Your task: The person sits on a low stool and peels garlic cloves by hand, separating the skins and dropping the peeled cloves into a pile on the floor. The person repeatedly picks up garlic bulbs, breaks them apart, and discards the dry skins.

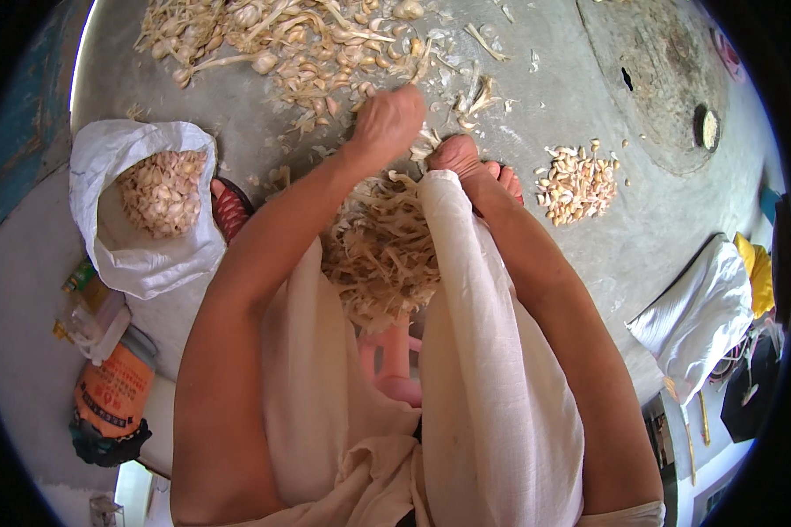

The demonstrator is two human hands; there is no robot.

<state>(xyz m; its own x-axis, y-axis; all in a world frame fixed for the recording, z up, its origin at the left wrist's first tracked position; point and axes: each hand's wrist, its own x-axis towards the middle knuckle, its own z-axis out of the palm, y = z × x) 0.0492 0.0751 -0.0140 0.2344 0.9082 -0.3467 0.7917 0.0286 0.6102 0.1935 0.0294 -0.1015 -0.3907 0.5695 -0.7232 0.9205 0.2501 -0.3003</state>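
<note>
My left hand (pixel 392 124) is curled over the near edge of a spread of loose garlic cloves (pixel 313 82). Its fingertips face away from me, so whether they grip anything is hidden. Just to the right and nearer, my right hand (pixel 453 154) is closed beside my right knee. Pale, papery garlic husk (pixel 426 143) juts out at its fingertips. Between my legs lies a heap of dry garlic stalks and skins (pixel 385 247). Whole garlic bulbs with stalks (pixel 184 29) are piled at the far left.
An open white woven sack (pixel 148 277) of garlic cloves (pixel 165 194) stands at left, near a plastic bottle (pixel 82 309) and an orange bag (pixel 115 388). Separate cloves (pixel 579 184) lie on the concrete floor (pixel 534 85) at right. Another white sack (pixel 705 309) is farther right. Below is a pink stool (pixel 399 369).
</note>
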